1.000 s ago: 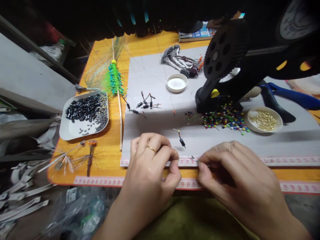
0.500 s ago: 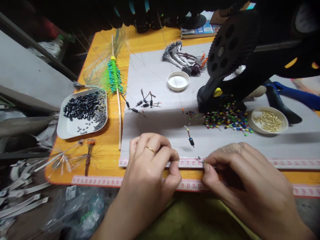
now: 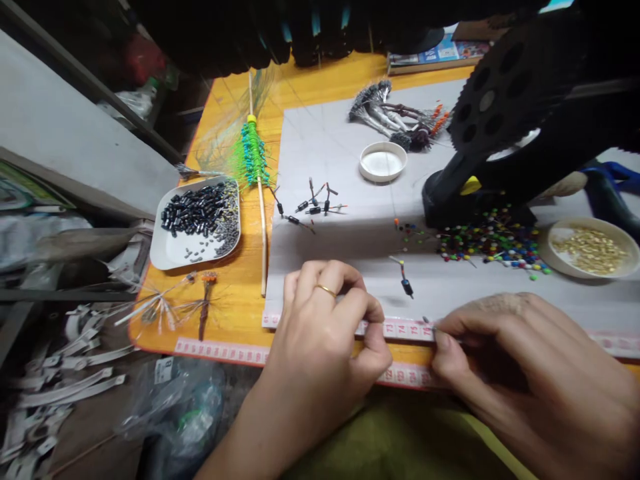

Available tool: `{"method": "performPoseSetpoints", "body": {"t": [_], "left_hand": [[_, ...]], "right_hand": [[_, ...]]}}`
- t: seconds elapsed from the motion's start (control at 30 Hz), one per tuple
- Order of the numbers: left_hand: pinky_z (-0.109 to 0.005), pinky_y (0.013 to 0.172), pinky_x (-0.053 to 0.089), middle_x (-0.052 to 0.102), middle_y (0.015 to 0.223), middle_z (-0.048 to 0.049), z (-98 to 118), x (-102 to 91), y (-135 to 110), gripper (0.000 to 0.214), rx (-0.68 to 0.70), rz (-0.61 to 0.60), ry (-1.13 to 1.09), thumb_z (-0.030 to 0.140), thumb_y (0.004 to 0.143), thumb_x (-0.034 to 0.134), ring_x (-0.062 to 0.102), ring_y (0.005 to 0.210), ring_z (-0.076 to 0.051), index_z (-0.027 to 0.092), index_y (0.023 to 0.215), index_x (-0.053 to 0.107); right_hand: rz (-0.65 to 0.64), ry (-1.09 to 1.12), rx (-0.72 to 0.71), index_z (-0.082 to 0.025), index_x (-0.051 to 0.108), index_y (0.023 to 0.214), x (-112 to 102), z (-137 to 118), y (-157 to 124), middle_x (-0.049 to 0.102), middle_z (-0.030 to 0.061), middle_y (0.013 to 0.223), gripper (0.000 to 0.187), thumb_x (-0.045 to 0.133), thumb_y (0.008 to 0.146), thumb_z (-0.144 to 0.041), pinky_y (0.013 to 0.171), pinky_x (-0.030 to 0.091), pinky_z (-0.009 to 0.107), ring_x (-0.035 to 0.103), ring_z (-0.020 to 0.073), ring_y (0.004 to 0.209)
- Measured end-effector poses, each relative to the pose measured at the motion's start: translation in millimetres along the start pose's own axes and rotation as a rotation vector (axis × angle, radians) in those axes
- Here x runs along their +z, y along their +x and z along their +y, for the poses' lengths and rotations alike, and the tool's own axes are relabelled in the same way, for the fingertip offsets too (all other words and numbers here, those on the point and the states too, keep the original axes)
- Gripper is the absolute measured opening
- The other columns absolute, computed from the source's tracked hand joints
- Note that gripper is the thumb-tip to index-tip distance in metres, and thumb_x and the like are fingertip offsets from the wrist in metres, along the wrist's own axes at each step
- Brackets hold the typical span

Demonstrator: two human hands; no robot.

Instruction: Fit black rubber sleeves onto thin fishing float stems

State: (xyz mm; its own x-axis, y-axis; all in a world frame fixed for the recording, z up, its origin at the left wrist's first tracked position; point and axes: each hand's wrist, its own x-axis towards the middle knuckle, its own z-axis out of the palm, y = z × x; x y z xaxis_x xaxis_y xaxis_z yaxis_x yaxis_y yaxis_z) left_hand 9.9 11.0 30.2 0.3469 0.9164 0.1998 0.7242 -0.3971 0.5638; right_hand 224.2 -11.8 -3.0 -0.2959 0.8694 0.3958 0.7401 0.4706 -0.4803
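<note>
My left hand point(image 3: 335, 327), with a ring on one finger, is closed in a pinch over the front edge of the grey board point(image 3: 345, 257). Whatever lies between its fingertips is hidden. Beside it my right hand point(image 3: 535, 360) pinches thumb against forefinger, and something tiny and dark shows at the tips, too small to name. A small grey bead point(image 3: 427, 320) is just left of those fingertips. Above the gap between my hands is a small beaded piece point(image 3: 407, 287) with a black bead and a thin coloured stem. A printed measuring tape point(image 3: 407, 329) runs along the board's edge.
A white tray point(image 3: 167, 257) of black and grey beads stands left, near a stick point(image 3: 263, 247) wrapped in green threads. Coloured-head pins point(image 3: 493, 240) lie by a black geared machine point(image 3: 505, 100). A bowl of gold beads point(image 3: 593, 250) sits right; a shallow white dish point(image 3: 383, 162) lies behind.
The view has swung left, so everything appears farther right. Both hands keep their pinches at the board's edge, with little visible change between them.
</note>
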Motion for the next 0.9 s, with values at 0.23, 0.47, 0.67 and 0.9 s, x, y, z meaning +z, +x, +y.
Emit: {"method": "performPoseSetpoints", "body": {"t": [0.23, 0.47, 0.67, 0.9], "left_hand": [[-0.044, 0.086, 0.047, 0.062, 0.102, -0.0076, -1, -4.2, 2, 0.012, -0.032, -0.051, -0.021, 0.007, 0.087, 0.062, 0.054, 0.101, -0.026, 0.018, 0.083, 0.064], [-0.044, 0.085, 0.046, 0.062, 0.1, -0.0067, -1, -2.5, 2, 0.014, -0.032, -0.044, -0.046, 0.005, 0.087, 0.061, 0.054, 0.101, -0.025, 0.018, 0.083, 0.063], [-0.044, 0.085, 0.046, 0.063, 0.098, -0.0066, -1, -2.6, 1, 0.014, -0.035, -0.035, -0.044, 0.006, 0.088, 0.061, 0.055, 0.1, -0.025, 0.019, 0.082, 0.062], [-0.043, 0.088, 0.05, 0.066, 0.098, -0.0074, 3, -3.5, -7, 0.012, 0.081, 0.12, -0.047, 0.008, 0.087, 0.066, 0.059, 0.1, -0.025, 0.019, 0.087, 0.063]], "right_hand": [[0.001, 0.017, 0.038, -0.024, 0.061, 0.094, 1, 3, -3, 0.063, 0.0034, 0.082, 0.004, 0.064, 0.097, -0.024, 0.072, 0.039, 0.039, 0.056, 0.0229, 0.075], [0.014, -0.013, -0.019, -0.021, 0.059, 0.094, 1, 0, 2, 0.061, 0.0037, 0.082, 0.006, 0.064, 0.097, -0.021, 0.071, 0.04, 0.037, 0.055, 0.0212, 0.075], [0.042, -0.058, -0.043, -0.021, 0.058, 0.092, 3, -4, 5, 0.059, 0.003, 0.078, 0.008, 0.064, 0.096, -0.017, 0.068, 0.039, 0.036, 0.053, 0.0211, 0.072], [0.101, -0.039, -0.071, -0.022, 0.055, 0.093, 2, -6, 7, 0.058, 0.0011, 0.077, 0.012, 0.062, 0.096, -0.013, 0.067, 0.042, 0.034, 0.054, 0.0192, 0.071]]}}
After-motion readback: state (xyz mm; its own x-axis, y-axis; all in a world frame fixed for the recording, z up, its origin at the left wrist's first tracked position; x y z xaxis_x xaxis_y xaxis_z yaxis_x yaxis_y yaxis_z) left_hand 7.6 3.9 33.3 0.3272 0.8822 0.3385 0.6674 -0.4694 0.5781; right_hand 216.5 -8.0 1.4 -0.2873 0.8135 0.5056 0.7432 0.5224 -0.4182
